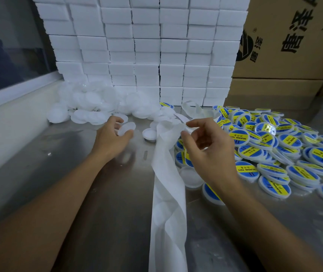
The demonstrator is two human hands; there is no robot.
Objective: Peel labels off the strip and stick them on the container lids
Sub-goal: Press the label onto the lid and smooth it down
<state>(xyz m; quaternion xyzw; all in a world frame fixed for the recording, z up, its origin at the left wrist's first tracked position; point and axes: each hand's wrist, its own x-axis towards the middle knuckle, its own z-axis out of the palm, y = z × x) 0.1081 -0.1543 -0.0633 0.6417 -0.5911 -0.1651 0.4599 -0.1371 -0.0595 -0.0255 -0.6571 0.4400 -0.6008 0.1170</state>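
Running near-to-far w/ top end by right hand [207, 148] fingers, strip [168, 193]; left hand [110, 137] grips blank lid [126, 128].

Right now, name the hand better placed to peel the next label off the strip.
Right. The right hand already pinches the white strip, while the left hand holds a blank lid.

A steel table [102, 203] backed by stacked white boxes [147, 50], cardboard cartons [286, 46] right, a dark window [9, 46] left
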